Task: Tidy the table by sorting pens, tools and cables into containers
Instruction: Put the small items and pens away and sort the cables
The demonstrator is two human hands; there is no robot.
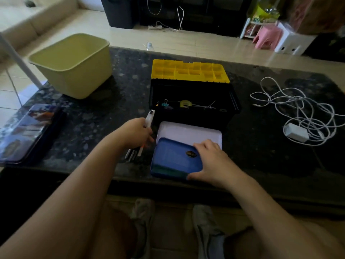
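My left hand (137, 134) grips a bundle of pens (149, 118); their tips stick out below the hand near the table's front edge. Just right of it stands an open blue tin case (171, 161) with its pale lid (188, 130) raised, and a small dark object (190, 154) lies inside. My right hand (211, 161) holds the case by its right side, thumb at the front corner. Behind the case stands an open black toolbox (194, 94) with a yellow compartment lid (189, 71), holding a binder clip, tape and small bits. A tangled white cable with a charger (296, 116) lies at the right.
A pale green plastic bin (72, 66) stands at the back left of the dark stone table (112, 101). A shut printed tin case (28, 131) lies at the front left. Beyond the table are a tiled floor, black cabinets and a pink stool.
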